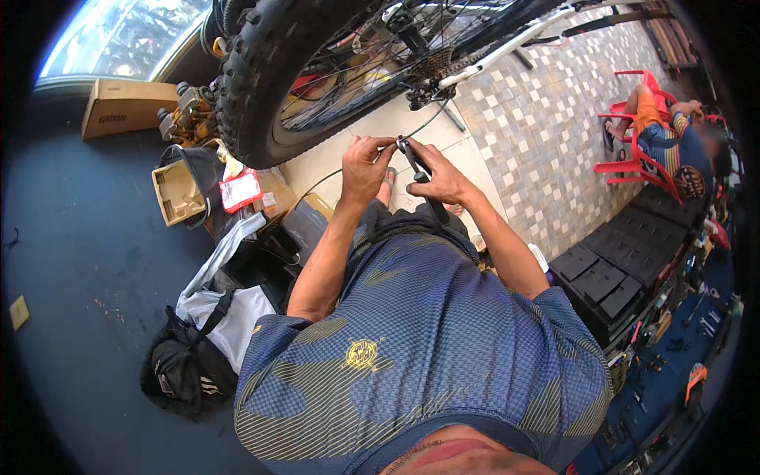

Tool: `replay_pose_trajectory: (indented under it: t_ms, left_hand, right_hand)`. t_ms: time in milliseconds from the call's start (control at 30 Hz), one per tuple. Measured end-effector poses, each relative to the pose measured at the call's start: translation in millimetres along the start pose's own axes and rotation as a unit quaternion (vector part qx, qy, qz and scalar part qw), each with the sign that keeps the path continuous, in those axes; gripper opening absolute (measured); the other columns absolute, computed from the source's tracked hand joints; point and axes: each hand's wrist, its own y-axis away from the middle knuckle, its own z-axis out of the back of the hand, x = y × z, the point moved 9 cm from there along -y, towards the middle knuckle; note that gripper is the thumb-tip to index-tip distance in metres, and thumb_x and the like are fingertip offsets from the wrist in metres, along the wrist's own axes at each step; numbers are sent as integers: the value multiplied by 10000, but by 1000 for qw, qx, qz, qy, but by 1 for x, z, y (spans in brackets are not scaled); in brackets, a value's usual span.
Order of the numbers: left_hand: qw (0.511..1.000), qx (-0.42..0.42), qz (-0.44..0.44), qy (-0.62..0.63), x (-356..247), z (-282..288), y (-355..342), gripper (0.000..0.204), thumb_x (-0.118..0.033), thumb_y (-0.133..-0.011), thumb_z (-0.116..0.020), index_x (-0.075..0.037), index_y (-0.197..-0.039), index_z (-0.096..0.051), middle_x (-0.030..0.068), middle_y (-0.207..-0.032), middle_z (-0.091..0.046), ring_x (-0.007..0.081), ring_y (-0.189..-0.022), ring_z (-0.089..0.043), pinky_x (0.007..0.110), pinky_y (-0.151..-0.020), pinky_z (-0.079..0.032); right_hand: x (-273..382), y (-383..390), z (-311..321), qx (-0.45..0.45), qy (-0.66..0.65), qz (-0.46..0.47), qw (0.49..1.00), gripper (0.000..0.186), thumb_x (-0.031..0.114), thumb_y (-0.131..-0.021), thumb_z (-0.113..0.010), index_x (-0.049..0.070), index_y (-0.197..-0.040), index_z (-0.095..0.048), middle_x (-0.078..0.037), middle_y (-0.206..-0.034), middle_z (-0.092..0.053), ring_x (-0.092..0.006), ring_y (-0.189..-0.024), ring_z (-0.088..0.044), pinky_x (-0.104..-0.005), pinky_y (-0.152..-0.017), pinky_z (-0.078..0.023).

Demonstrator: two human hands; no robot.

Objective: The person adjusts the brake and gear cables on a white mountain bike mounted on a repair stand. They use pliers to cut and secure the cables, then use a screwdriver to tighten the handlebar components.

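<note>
My left hand [366, 166] pinches a thin dark cable [322, 180] just below the bike's rear wheel. The cable runs up to the rear derailleur [425, 93] and trails down to the left. Beside it my right hand [441, 182] is closed around a black hand tool [419, 168], whose head meets the cable near my left fingertips. The exact contact is too small to make out. The big knobbly tire [241, 95] hangs above my hands, with the cassette [434, 66] and a white frame tube [499, 49] at its right.
Cardboard boxes [127, 109], a grey bin [202, 170] and bags [186, 364] are at the left. A seated person [669, 150] occupies a red plastic chair [609, 168] at the right, beside black cases [602, 277] and a board of tools [689, 340]. Tiled floor [522, 119] lies beyond.
</note>
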Motion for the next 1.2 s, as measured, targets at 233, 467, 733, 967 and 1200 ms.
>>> replay_pose_trajectory:
  t_ms: [233,467,733,967,1200]
  left_hand:
    - [1000,-3,-12,-11,-1,2,-9,85,-91,-847,-752,-60,-926,-754,65,-729,-664,183,-647,-540,316,-656,-410]
    - [1000,16,-13,-6,-1,0,-15,107,-93,-846,-755,-65,-949,-759,64,-701,-621,187,-662,-533,308,-643,-414]
    - [996,18,76,32,22,-12,-11,158,-140,-910,-725,-16,-1007,-738,2,-649,-532,81,-571,-414,283,-508,-317]
    - [996,13,71,44,52,-35,4,126,-114,-927,-683,8,-955,-702,17,-582,-442,115,-530,-380,327,-498,-323]
    - [989,34,79,123,57,-45,2,107,-78,-939,-678,24,-958,-701,-56,-660,-474,44,-600,-382,249,-521,-309]
  right_hand:
    - [-2,-9,4,-23,14,25,999,928,363,-700,-732,75,-1510,-382,-206,-1177,-590,-343,-1112,-554,-405,-1011,-442]
    - [-6,-11,5,-72,-6,75,995,852,351,-745,-745,41,-1477,-437,-206,-1155,-615,-332,-1046,-588,-387,-959,-469]
    - [-11,-12,9,-35,26,52,998,813,369,-788,-741,44,-1472,-446,-256,-1154,-650,-380,-1072,-633,-416,-960,-487]
    - [-84,4,-21,-62,-4,-125,990,668,338,-731,-716,-33,-1258,-538,-266,-1039,-656,-418,-998,-631,-446,-900,-505]
    - [-75,9,-17,-189,29,-89,977,426,264,-804,-676,2,-1126,-587,-262,-957,-665,-442,-912,-641,-475,-792,-503]
